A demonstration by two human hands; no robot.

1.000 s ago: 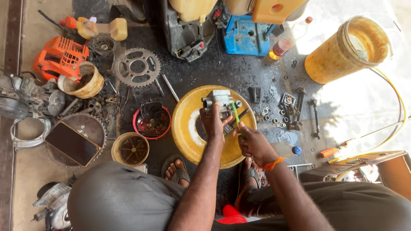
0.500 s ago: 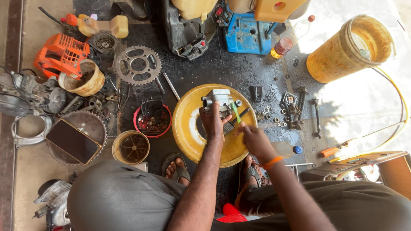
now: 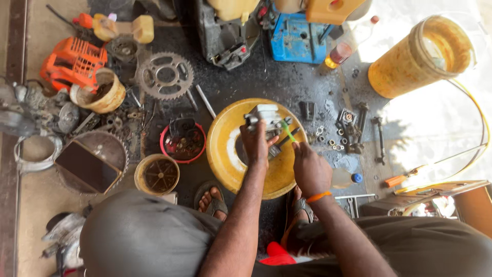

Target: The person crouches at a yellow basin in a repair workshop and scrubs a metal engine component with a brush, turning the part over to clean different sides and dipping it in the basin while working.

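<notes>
My left hand [image 3: 256,145] grips a small grey metal engine part [image 3: 264,116] over a round yellow basin [image 3: 225,154] on the ground. My right hand [image 3: 310,169], with an orange band at the wrist, holds a green-handled tool [image 3: 287,131] whose tip points at the part. Both hands are close together above the basin's far side.
A large sprocket [image 3: 165,76], a red bowl of small parts [image 3: 183,142], a yellow cup [image 3: 157,174] and an orange engine cover [image 3: 72,61] lie to the left. Bolts and wrenches [image 3: 353,128] lie right, near a tall yellow bucket [image 3: 417,59]. A blue case [image 3: 297,38] stands behind.
My right hand has shifted slightly, with the green tool now angled more toward the metal part. My left hand keeps the part in place.
</notes>
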